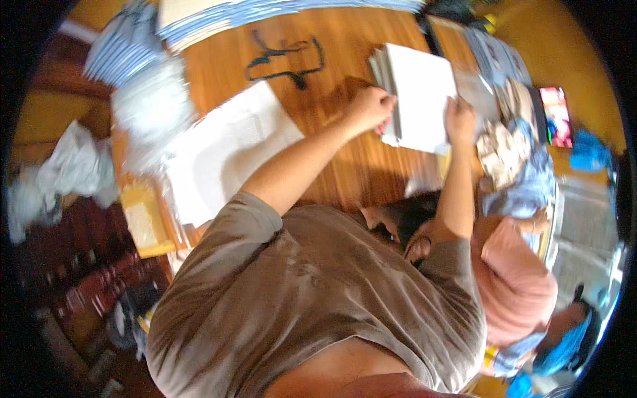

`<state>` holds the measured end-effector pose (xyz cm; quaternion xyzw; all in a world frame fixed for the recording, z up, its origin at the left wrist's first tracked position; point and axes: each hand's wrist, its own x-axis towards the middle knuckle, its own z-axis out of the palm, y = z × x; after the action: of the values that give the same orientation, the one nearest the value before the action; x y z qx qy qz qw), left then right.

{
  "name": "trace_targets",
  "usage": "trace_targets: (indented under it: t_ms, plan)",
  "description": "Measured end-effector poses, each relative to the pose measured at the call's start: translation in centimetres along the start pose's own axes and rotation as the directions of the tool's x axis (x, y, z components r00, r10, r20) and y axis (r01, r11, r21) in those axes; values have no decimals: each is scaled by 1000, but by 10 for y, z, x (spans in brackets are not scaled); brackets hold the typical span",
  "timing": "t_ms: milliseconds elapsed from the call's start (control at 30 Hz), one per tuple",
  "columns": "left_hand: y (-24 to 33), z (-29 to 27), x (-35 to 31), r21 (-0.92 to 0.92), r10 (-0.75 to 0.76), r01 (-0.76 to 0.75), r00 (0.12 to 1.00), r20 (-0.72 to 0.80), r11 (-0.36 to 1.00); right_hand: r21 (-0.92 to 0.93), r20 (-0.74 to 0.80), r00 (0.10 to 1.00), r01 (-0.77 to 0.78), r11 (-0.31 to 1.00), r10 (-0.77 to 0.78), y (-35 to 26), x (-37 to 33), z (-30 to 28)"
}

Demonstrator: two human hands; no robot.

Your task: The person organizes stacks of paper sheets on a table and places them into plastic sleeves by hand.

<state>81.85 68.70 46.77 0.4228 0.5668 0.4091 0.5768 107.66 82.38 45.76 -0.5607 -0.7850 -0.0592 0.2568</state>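
Wooden worktop [361,33] lies bare between a white sheet [232,136] and a white stack [421,89]; right fingers [458,106] grasp its right edge, left fingers [385,102] curl beside its left, hold unclear.

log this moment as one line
left hand: by left edge of white stack | right hand: at its right edge | wooden table: white sheet, black cord

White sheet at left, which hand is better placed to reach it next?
Left, likely: the left hand is nearer the white sheet; the right hand is at the right edge of the white stack.
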Motion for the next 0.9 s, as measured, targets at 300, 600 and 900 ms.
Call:
trace_targets:
  t_ms: [300,600,900]
  plan:
    - [-131,-132,-260,326,335,-142,655,-677,935,757,11,994,61,651,-106,-194,-106,-30]
    - [-229,-197,-440,540,336,655,424,-841,529,608,594,735,-144,781,-327,-391,-169,55]
    - [-196,-233,-452,156,-124,402,588,-799,902,293,767,630,-174,940,-122,-373,-184,9]
